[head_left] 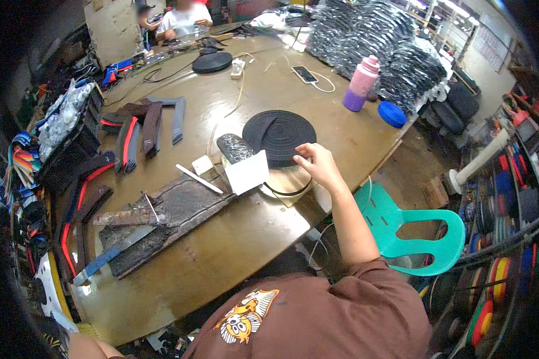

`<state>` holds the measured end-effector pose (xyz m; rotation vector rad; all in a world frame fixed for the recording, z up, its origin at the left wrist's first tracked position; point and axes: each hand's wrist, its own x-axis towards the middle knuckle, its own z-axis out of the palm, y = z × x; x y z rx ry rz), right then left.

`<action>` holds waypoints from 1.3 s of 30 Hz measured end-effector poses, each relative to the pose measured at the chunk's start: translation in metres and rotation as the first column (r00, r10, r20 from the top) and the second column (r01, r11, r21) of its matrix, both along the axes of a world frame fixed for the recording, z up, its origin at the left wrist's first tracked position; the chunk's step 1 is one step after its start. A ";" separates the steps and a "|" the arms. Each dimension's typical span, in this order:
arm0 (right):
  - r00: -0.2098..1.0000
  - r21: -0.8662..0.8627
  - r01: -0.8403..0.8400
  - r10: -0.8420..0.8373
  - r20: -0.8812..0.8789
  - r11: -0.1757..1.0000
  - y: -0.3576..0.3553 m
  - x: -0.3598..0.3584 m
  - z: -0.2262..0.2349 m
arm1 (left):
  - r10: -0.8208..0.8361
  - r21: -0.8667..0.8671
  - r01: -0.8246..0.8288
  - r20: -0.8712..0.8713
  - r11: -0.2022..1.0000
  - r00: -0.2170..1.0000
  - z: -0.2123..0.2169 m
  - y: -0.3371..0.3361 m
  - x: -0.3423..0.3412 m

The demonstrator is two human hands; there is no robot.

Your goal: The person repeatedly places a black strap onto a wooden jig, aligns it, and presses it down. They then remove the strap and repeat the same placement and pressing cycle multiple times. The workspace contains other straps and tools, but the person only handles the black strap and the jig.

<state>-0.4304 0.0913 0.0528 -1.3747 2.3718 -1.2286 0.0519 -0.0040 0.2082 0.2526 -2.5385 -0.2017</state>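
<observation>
My right hand (pixel 320 166) is at the right edge of a coiled roll of black webbing strap (pixel 279 134) lying flat on the table. Its fingers are bent, with a gap showing between thumb and forefinger. Below the hand, a loose length of black strap (pixel 287 192) curves over a pale board. Left of the roll are a white card (pixel 247 173) and a dark item with white markings (pixel 235 148). Only part of my left forearm (pixel 90 347) shows at the lower left; the hand itself is out of sight.
A dark worn board (pixel 173 218) carries a steel ruler (pixel 114 254) and a white stick (pixel 199 179). Cut strap pieces (pixel 153 128) lie left. A pink-purple bottle (pixel 360 84), a phone (pixel 305 75) and stacked plastic-wrapped goods (pixel 365 36) stand beyond. A green chair (pixel 401 230) is at right.
</observation>
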 end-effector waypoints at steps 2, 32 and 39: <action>0.961 -0.012 0.010 -0.013 -0.276 1.000 -0.013 -0.002 -0.010 | 0.026 0.015 -0.027 0.029 1.000 0.999 0.001 0.000 0.001; 0.353 -0.287 -0.837 0.060 -0.934 0.466 0.066 0.133 0.259 | 0.095 0.054 -0.102 0.113 0.993 0.989 0.015 -0.001 0.024; 0.366 -0.309 -0.814 0.021 -0.930 0.492 0.074 0.132 0.248 | 0.130 0.059 -0.136 0.104 0.989 0.986 0.004 0.009 0.032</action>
